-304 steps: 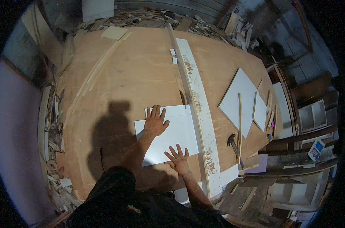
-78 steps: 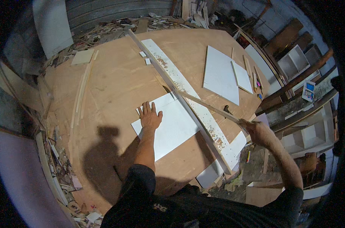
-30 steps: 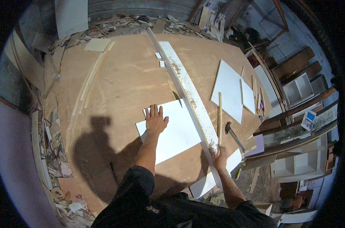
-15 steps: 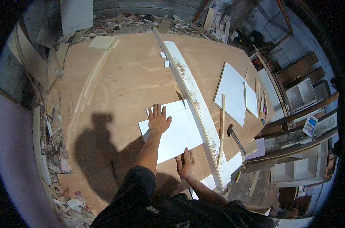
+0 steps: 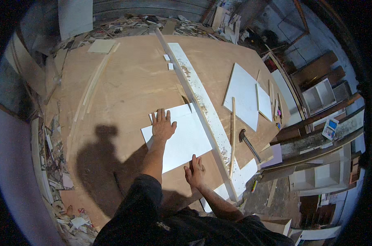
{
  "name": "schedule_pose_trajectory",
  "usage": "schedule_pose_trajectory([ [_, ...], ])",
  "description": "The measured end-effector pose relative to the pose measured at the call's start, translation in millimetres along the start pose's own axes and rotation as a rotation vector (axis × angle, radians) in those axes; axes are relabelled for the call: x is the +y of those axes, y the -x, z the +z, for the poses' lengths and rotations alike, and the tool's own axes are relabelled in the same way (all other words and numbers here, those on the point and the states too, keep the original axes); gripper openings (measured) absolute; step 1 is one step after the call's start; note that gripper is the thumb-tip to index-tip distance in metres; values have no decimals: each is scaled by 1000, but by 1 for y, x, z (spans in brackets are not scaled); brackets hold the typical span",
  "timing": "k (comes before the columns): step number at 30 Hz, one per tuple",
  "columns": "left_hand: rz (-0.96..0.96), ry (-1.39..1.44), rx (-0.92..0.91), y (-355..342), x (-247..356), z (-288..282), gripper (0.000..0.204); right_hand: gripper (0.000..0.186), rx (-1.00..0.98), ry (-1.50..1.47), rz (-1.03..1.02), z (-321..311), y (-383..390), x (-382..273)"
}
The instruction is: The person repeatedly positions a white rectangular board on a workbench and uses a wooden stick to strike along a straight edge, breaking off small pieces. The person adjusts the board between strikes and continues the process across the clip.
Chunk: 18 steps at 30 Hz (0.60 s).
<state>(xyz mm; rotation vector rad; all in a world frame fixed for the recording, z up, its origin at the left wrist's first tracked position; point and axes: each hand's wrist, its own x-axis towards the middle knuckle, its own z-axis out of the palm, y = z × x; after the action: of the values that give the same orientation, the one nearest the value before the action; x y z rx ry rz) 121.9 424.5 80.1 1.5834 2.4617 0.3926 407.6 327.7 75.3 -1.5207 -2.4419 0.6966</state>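
My left hand [image 5: 163,126] lies flat with spread fingers on a white rectangular board [image 5: 188,137], near its far left corner. Under or against that board's far edge, a second white piece [image 5: 178,110] shows in part. The board's right side meets a long, narrow wooden strip [image 5: 186,84] standing on edge. At the board's near edge is my right hand [image 5: 195,174], its fingers pointing away from me and its thumb apart. A dark spot beside its fingers is too small to make out.
A big plywood sheet [image 5: 124,78] forms the work surface. Beyond the strip lie a worn white plank [image 5: 200,98], a hammer [image 5: 249,145], a thin batten [image 5: 232,131] and more white panels [image 5: 242,96]. Two small white blocks [image 5: 171,66] sit left of the strip. Scrap wood [image 5: 128,28] borders the sheet.
The whole view has shifted slightly, so everything appears a little further left and higher. Both hands keep about the same place relative to the white board.
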Motion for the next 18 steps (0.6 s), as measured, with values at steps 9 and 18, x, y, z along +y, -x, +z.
schedule_pose_trajectory([
  [9,11,28,25,1,-1,-3,76,24,394,-111,145,-125,-14,87],
  [18,4,-15,42,0,-1,5,76,49,182,85,417,-132,-54,203],
])
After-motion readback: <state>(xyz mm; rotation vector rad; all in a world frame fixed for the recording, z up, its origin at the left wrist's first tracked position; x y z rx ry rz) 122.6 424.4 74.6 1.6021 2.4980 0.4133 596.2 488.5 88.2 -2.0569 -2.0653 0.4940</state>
